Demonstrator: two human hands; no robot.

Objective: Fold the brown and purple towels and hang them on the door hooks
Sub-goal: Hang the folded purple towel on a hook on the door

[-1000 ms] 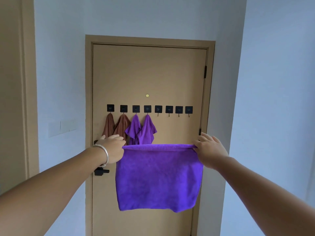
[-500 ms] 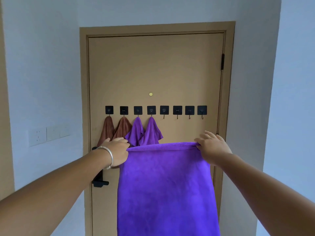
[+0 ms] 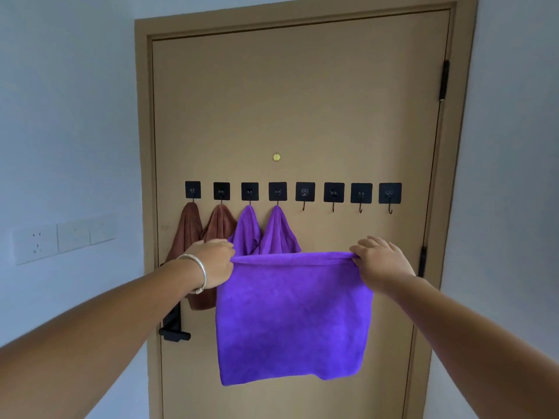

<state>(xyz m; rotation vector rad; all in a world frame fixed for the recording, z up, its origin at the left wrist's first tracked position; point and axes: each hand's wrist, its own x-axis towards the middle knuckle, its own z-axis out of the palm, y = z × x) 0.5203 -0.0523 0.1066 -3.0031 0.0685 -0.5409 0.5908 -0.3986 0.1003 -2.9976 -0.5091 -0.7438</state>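
Note:
A purple towel (image 3: 292,319) hangs folded and stretched flat in front of the tan door (image 3: 296,95). My left hand (image 3: 213,263) pinches its top left corner, and my right hand (image 3: 379,261) pinches the top right corner. A row of black door hooks (image 3: 304,192) crosses the door at chest height. The two leftmost hooks carry brown towels (image 3: 189,229), and the two hooks beside them carry purple towels (image 3: 279,232). The right-hand hooks (image 3: 361,194) are bare.
A black door handle (image 3: 175,332) sticks out at the door's left edge, below my left wrist. White wall sockets and switches (image 3: 62,238) sit on the left wall. A blue-white wall closes in on the right. Black hinges (image 3: 443,80) mark the door's right side.
The door has come much closer and fills more of the view. The held purple towel now hangs shorter than half a second ago, its bottom edge back in view. Both hands keep their grip.

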